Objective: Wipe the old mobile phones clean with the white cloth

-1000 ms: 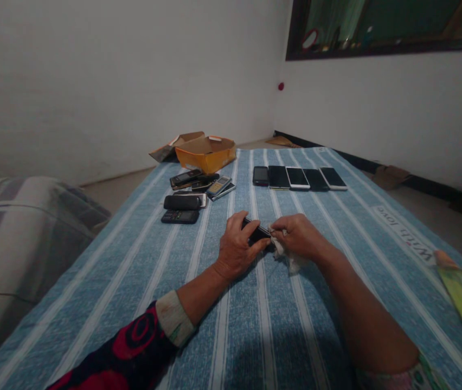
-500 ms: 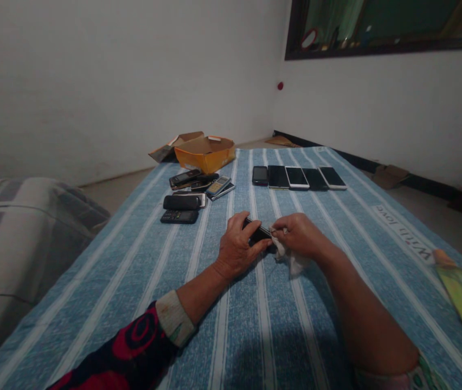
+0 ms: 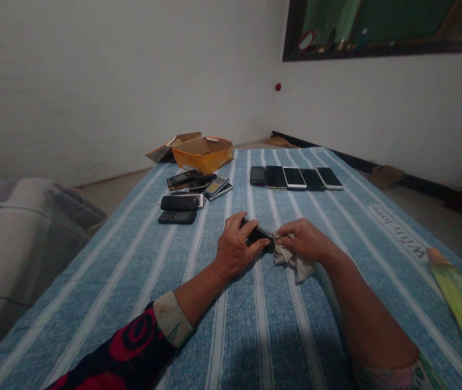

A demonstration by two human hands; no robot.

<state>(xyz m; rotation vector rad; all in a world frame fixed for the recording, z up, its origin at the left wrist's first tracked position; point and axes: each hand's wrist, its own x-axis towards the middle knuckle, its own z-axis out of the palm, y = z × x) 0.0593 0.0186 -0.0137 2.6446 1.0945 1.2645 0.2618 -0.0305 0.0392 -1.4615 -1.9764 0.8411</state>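
My left hand [image 3: 235,244] grips a dark mobile phone [image 3: 258,234], tilted on its edge just above the striped cloth [image 3: 198,303]. The thumb lies along the near side and the fingers curl over the far side. In my right hand [image 3: 306,238] a crumpled whitish rag [image 3: 290,259] is pinched, and it touches the phone's right end. Part of the phone is hidden behind my left fingers. The rag's loose end hangs down below my right hand.
Several phones [image 3: 294,177] lie in a row at the far right. Keypad phones [image 3: 177,217] and others are heaped at the left, before an open yellow cardboard box [image 3: 204,158]. A yellow-green item [image 3: 459,309] lies by the right edge. A cloth-covered shape [image 3: 27,254] stands at left.
My right hand with the rag has shifted slightly right and down along the phone's end, and more of the rag shows. My left hand keeps its hold on the phone.
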